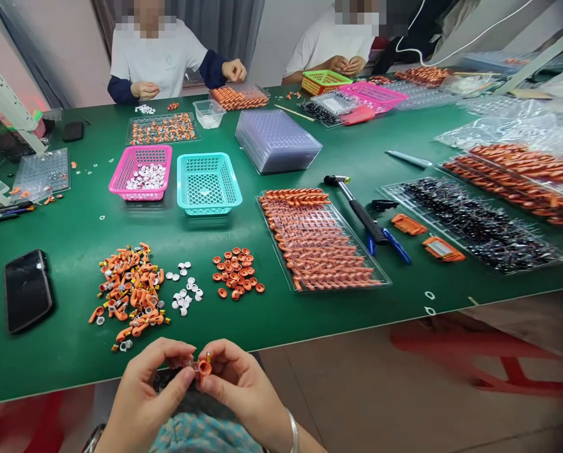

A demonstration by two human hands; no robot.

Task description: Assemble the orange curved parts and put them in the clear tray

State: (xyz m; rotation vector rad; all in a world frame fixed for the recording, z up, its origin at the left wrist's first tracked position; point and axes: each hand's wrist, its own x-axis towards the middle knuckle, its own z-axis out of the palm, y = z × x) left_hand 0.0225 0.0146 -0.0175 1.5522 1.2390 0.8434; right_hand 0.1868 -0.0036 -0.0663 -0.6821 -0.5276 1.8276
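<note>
At the table's near edge my right hand [246,384] pinches an orange earbud shell [206,368], its round hollow opening turned toward me and a gold-coloured tip sticking up. Close against it, my left hand [153,384] is closed on a small translucent piece [189,363], partly hidden by the fingers. Just beyond my hands lies a pile of orange earbud shells [137,289] with gold and silver parts. Beside it are small white round pieces [185,296] and a group of orange cup-shaped caps [236,270].
Behind stand a pink basket [116,182] of white pieces, a turquoise basket [182,201] and stacked clear trays [276,141]. Rightward are a tray of orange parts [319,239], a hammer [361,211] and black wired parts [484,220]. A phone [29,289] lies left. Two people sit opposite.
</note>
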